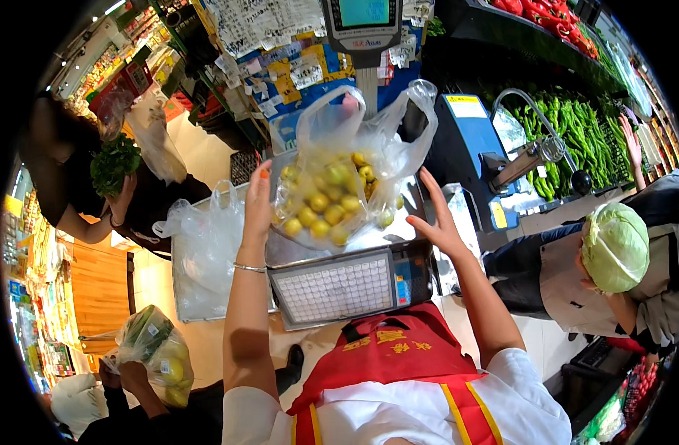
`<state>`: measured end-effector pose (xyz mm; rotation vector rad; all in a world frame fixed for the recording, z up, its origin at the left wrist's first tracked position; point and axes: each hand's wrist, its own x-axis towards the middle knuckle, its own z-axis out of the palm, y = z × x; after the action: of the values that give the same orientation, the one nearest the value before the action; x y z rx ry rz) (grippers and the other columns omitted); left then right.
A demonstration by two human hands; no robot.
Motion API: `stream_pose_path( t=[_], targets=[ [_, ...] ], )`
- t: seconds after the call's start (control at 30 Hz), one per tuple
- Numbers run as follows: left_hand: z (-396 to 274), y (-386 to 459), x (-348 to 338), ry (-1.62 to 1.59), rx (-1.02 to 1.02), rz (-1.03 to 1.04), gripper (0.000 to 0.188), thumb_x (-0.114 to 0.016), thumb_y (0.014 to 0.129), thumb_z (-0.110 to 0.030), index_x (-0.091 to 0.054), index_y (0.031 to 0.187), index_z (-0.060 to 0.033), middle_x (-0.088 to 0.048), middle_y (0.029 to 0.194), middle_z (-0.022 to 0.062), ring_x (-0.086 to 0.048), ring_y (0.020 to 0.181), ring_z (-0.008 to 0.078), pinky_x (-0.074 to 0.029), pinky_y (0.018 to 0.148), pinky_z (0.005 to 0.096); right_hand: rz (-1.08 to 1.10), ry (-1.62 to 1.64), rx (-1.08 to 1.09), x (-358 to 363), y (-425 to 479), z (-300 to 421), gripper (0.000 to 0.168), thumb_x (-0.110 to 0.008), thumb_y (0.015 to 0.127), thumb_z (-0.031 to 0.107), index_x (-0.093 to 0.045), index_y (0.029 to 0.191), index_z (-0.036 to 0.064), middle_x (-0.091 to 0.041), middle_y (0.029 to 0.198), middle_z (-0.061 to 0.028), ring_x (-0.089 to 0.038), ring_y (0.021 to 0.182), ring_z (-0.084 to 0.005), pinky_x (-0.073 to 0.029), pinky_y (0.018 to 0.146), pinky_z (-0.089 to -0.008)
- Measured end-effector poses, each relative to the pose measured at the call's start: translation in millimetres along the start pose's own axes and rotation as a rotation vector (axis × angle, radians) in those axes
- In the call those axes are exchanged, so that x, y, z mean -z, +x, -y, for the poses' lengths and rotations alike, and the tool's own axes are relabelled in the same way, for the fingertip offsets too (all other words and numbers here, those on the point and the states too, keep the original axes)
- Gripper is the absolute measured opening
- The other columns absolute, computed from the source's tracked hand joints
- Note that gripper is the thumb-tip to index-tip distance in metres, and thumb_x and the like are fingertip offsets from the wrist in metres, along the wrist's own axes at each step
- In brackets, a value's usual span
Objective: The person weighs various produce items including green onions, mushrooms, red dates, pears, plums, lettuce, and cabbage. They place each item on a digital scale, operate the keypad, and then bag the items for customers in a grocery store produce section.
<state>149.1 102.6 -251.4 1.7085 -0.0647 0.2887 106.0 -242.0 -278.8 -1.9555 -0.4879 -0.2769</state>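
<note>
A translucent plastic carrier bag (398, 142) of small round yellow-green fruit (320, 203) rests on the metal pan (409, 225) of a label-printing scale. Its two handles stand up loosely. My left hand (258, 203), fingers straight, is along the bag's left side; whether it touches the plastic I cannot tell. To the right of the bag, my right hand (440, 219) is held with thumb and fingers spread, gripping nothing. Closer to me lies the scale's key panel (339, 286). The lit display (364, 12) rises on a post behind the pan.
Empty-looking plastic bags (209, 239) lie on a side surface at left. A blue bag-sealing machine (470, 156) stands right, before green peppers (573, 133). People flank the counter, with leafy greens (115, 165), a cabbage (616, 247) and a filled produce bag (159, 356).
</note>
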Motion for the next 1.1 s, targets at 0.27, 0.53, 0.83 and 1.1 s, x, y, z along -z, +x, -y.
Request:
stream_pose_path(
  t=[0.27,0.53,0.83,1.1],
  targets=[
    [-37.7,-106.0,-26.0,-0.336,-0.036,-0.2,0.03,-0.042,0.092,-0.015,-0.044,0.116,0.003,-0.049,0.119,0.0128,-0.046,0.112,0.021,-0.035,0.096,0.0323,-0.46,0.161,-0.538,1.1,-157.7,-68.6,0.034,-0.055,0.087,0.016,-0.05,0.115,-0.003,-0.057,0.107,-0.0098,-0.053,0.098,-0.0166,-0.041,0.086,-0.0282],
    [-5.7,-188.8,-38.2,-0.244,0.237,-0.218,0.023,-0.041,0.092,-0.013,-0.048,0.109,0.0015,-0.051,0.11,0.0109,-0.05,0.099,0.0153,-0.039,0.091,0.0281,-0.121,0.384,-0.699,-44.4,-182.1,-56.9,0.072,-0.071,0.073,0.007,-0.031,0.132,0.001,-0.048,0.118,-0.0128,-0.047,0.106,-0.0178,-0.04,0.088,-0.0269],
    [-15.6,-191.2,-41.4,-0.335,0.312,-0.218,0.022,-0.04,0.092,-0.014,-0.049,0.107,0.0006,-0.052,0.109,0.0101,-0.05,0.096,0.0135,-0.039,0.09,0.0263,-0.18,0.168,-0.622,-55.2,-187.0,-75.3,0.069,-0.075,0.068,0.009,-0.037,0.124,-0.001,-0.051,0.114,-0.0167,-0.049,0.102,-0.0206,-0.04,0.088,-0.0296],
    [-16.7,-188.3,-38.4,-0.349,0.32,-0.211,0.022,-0.04,0.093,-0.014,-0.048,0.107,0.0012,-0.051,0.107,0.0104,-0.049,0.096,0.014,-0.039,0.09,0.0263,-0.161,0.116,-0.641,-53.6,-179.1,-64.7,0.07,-0.077,0.067,0.012,-0.037,0.123,-0.002,-0.051,0.113,-0.0177,-0.05,0.102,-0.0219,-0.04,0.088,-0.0301]
  ],
)
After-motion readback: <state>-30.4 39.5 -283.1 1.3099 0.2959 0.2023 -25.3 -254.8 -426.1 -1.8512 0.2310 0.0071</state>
